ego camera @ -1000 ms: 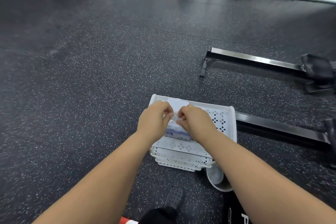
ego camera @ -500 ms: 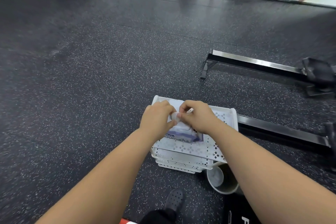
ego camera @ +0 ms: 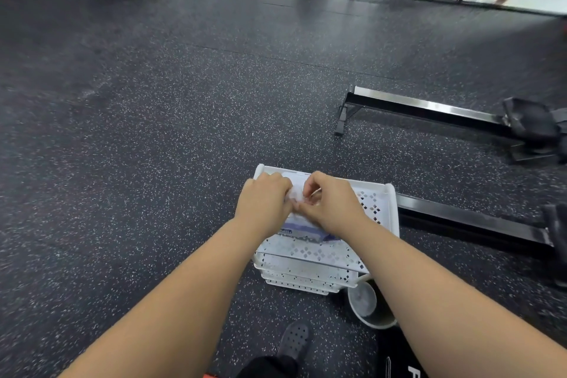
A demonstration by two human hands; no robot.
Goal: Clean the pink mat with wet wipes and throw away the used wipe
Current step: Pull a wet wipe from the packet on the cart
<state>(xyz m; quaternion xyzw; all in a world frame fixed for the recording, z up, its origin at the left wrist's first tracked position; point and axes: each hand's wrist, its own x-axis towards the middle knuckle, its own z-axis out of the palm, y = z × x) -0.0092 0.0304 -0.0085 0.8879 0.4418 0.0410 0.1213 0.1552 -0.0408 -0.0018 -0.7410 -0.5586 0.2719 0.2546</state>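
White basket [ego camera: 378, 204] on the floor [ego camera: 153, 163] holds the wipes pack [ego camera: 306, 228]; left hand [ego camera: 264, 202] and right hand [ego camera: 333, 207] both pinch at its top, apparently freeing a wipe. Next: pull one clear, steadying the pack. Pink mat is unseen.

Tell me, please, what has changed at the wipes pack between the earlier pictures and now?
Little. The left hand and right hand drew slightly closer; their fingertips now meet, both pinching a white piece at the top of the wipes pack. Flap or wipe, I cannot tell. The pack stayed in the white basket.
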